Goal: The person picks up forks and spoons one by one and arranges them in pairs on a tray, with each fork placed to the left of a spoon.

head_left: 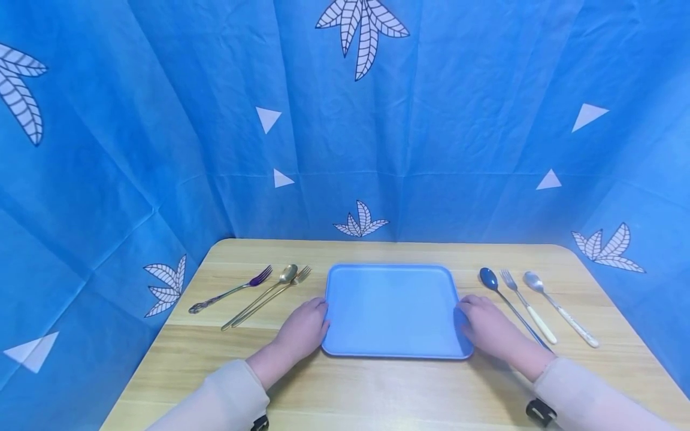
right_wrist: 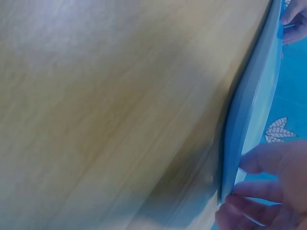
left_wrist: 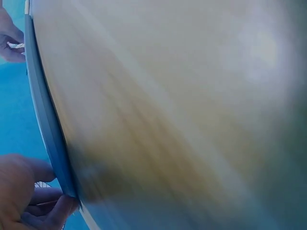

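A light blue rectangular tray (head_left: 393, 311) sits at the middle of the wooden table. My left hand (head_left: 306, 326) grips its left edge and my right hand (head_left: 487, 326) grips its right edge. In the left wrist view, the left thumb (left_wrist: 41, 170) lies over the tray rim (left_wrist: 43, 105), with curled fingers at the outer side below. The right wrist view shows the right thumb (right_wrist: 261, 158) on the rim (right_wrist: 244, 105) and bent fingers against its outside. Nothing lies on the tray.
Left of the tray lie a purple fork (head_left: 260, 276), a gold spoon (head_left: 288, 274) and a gold fork (head_left: 303, 275). On the right are a dark blue spoon (head_left: 489, 279), a cream-handled fork (head_left: 541, 324) and a white-handled spoon (head_left: 577, 326). Blue curtains (head_left: 458, 120) surround the table (head_left: 377, 395).
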### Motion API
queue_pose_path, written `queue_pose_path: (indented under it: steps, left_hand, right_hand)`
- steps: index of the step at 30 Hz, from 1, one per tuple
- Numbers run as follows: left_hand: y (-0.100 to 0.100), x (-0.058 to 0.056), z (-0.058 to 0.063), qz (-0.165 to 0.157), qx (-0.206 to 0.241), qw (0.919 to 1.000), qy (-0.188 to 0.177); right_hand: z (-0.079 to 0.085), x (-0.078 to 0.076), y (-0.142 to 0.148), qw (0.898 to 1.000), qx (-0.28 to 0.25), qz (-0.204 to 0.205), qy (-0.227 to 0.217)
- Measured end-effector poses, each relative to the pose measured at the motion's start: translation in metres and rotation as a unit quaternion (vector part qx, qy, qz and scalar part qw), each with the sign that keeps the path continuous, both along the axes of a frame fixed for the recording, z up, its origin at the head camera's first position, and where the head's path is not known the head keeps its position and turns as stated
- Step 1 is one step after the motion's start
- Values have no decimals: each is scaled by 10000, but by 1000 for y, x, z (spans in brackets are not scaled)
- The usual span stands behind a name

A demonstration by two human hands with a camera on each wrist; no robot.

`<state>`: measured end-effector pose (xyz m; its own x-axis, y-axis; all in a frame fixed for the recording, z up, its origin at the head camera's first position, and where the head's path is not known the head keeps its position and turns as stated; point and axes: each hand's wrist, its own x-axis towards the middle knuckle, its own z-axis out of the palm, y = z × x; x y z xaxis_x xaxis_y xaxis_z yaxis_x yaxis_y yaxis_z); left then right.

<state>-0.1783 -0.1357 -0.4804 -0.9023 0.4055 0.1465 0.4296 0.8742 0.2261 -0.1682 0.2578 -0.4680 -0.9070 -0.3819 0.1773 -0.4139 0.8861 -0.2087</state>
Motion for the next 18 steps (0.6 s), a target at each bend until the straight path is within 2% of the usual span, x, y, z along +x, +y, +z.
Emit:
queue_pose_path:
  steps: [7,12,18]
  left_hand:
    - [3,0,2,262,612,9975,-228]
    - [4,2,5,420,791,9955,-313]
    - [4,2,4,648,944,9927,-384]
  right_hand:
    - [-3,0,-1,9979,-427,-274,-393]
    - [-1,0,-4,9943,-575,-497,-743]
    - [0,-1,-4,9940,-557,-555,-766]
